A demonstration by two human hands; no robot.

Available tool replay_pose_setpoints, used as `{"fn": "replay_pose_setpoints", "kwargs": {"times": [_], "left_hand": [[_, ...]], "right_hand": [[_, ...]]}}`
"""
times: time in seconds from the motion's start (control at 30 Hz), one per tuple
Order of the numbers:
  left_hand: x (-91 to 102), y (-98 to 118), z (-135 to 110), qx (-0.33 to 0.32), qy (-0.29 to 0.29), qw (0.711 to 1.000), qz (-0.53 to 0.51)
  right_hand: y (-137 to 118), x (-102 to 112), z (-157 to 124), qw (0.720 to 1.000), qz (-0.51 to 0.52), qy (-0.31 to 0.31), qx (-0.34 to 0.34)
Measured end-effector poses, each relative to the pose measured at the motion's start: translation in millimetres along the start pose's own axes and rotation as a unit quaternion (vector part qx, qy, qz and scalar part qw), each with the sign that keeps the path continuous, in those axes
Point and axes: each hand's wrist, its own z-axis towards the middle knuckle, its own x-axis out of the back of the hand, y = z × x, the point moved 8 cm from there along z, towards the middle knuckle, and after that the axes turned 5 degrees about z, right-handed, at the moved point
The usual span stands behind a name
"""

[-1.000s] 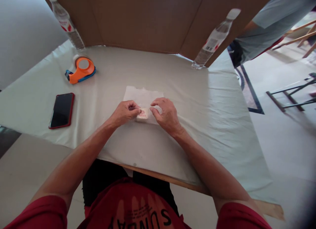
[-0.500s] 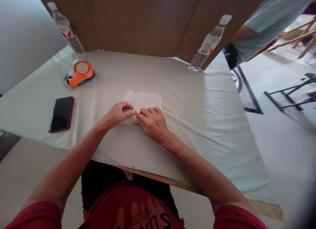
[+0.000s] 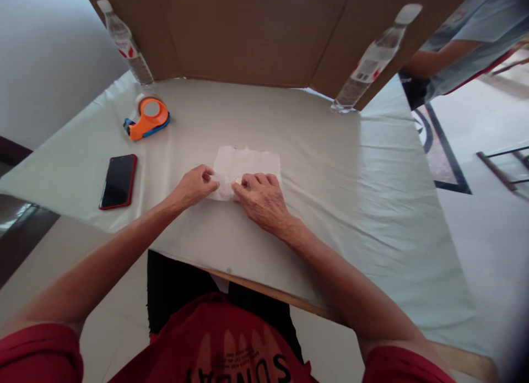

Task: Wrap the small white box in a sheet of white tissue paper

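A white sheet of tissue paper (image 3: 252,162) lies flat on the pale cloth-covered table (image 3: 330,168) in front of me. My left hand (image 3: 194,185) pinches the near left corner of the tissue, fingers curled. My right hand (image 3: 262,198) rests on the near edge of the tissue, fingers bent and pressing down beside the left hand. The small square item seen under my fingers earlier is hidden now, folded into the tissue or covered by my hands.
An orange tape dispenser (image 3: 147,118) and a red-cased phone (image 3: 119,181) lie at the left. Two water bottles (image 3: 126,44) (image 3: 374,58) stand against a brown cardboard screen (image 3: 256,33) at the back. Another person's arm (image 3: 450,49) shows at the upper right.
My hands closed together over the small square item, which is no longer visible. The left hand now grips the tissue corner; the right hand lies over its near edge. The view shifted slightly.
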Motion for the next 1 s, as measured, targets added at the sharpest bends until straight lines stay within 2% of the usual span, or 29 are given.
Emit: {"fn": "replay_pose_setpoints", "kwargs": {"times": [0.17,0.27,0.5,0.63,0.8,0.9,1.0], "left_hand": [[0.8,-23.6,-8.6,0.142,-0.069,0.981,-0.117],[-1.7,-26.0,-10.6,0.177,-0.107,0.967,-0.145],[-11.3,-21.3,2.5,0.190,-0.115,0.966,-0.133],[-21.7,-13.1,7.4,0.174,-0.137,0.967,-0.126],[-18.1,3.8,8.5,0.113,-0.082,0.987,-0.078],[-18.1,5.3,5.9,0.135,-0.067,0.986,-0.072],[-20.6,3.6,2.4,0.175,-0.076,0.978,-0.084]], "right_hand": [[0.2,-1.8,-0.3,1.000,0.010,0.000,0.002],[-0.3,-2.4,0.2,1.000,-0.001,0.002,0.004],[-1.2,-4.2,1.3,1.000,-0.007,0.012,0.010],[-1.3,-4.3,1.3,1.000,-0.008,0.009,0.010],[-1.9,-3.5,1.0,1.000,-0.010,0.007,0.012],[-2.2,-4.4,0.9,1.000,-0.017,0.008,0.015],[-2.1,-5.5,0.8,1.000,-0.017,0.012,0.015]]}}
